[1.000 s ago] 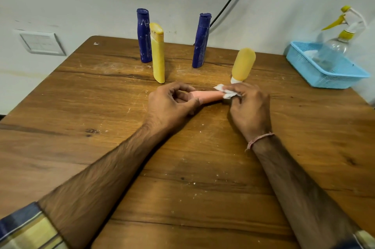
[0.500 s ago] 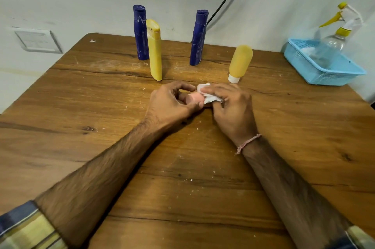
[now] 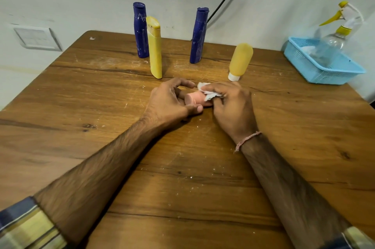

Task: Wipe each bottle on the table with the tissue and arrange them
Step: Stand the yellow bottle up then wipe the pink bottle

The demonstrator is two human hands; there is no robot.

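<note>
Slightly more of the pink bottle's (image 3: 194,98) round flat end shows between the hands than half a second ago. Left hand (image 3: 168,102) curls its thumb and fingers round that end, holding the bottle on its side just above the wooden table (image 3: 182,188). Right hand (image 3: 233,106) folds its fingers over a crumpled white tissue (image 3: 207,91), pressing it onto the rest of the bottle (most of the body is hidden under it). Just beyond, a yellow tube (image 3: 240,60) stands on its white cap at the right and a tall yellow bottle (image 3: 155,48) at the left. Farther back stand two dark blue bottles (image 3: 140,29) (image 3: 199,35), the left one just behind the tall yellow bottle. At the far right edge, a light blue basket (image 3: 324,75) holds a clear spray bottle (image 3: 334,40).
</note>
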